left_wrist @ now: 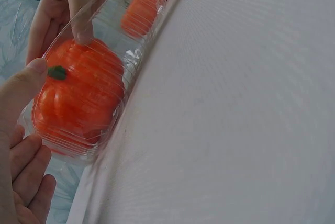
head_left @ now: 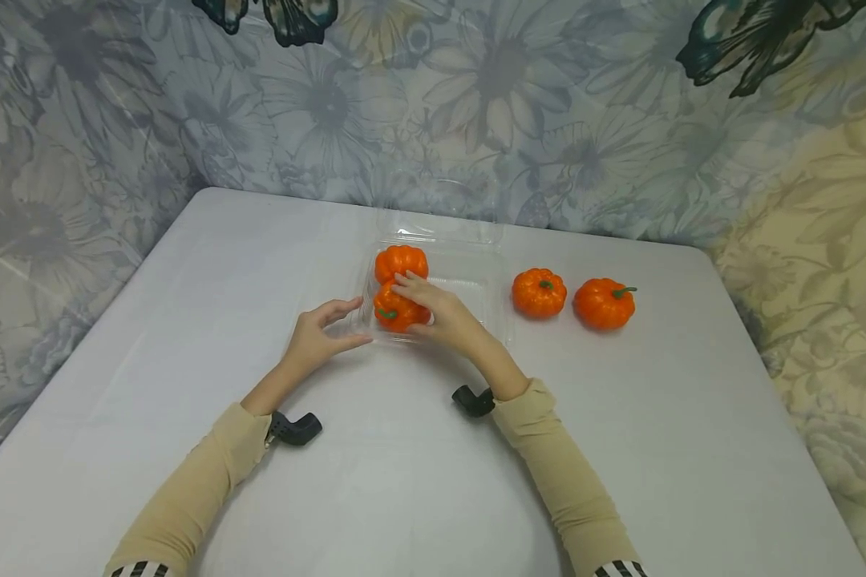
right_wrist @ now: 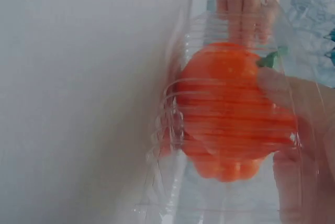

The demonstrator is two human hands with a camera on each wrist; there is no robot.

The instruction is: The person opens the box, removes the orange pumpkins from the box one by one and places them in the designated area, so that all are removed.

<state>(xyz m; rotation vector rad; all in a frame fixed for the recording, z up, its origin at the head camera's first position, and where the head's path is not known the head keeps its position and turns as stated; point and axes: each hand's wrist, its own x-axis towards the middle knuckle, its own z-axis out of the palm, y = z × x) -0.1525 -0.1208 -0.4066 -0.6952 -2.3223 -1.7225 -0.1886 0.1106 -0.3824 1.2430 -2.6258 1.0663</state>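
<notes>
A clear plastic clamshell container (head_left: 472, 292) holds two small orange pumpkins along its left side. My right hand (head_left: 447, 316) reaches into it and grips the front pumpkin (head_left: 390, 308), fingers on its far side and thumb on the near side. Directly behind is the rear pumpkin (head_left: 402, 260). My left hand (head_left: 313, 335) is beside the container's left wall, thumb and fingers spread apart, holding nothing. In the left wrist view its thumb (left_wrist: 26, 85) lies at the container's rim; whether it touches, I cannot tell. The front pumpkin's green stem (right_wrist: 269, 58) shows through the plastic.
Two more orange pumpkins, one nearer (head_left: 539, 293) the container and one farther right (head_left: 604, 304), sit on the white table (head_left: 404, 481). The container's transparent lid (head_left: 440, 228) stands raised at the back, near the flowered wall covering (head_left: 512, 96).
</notes>
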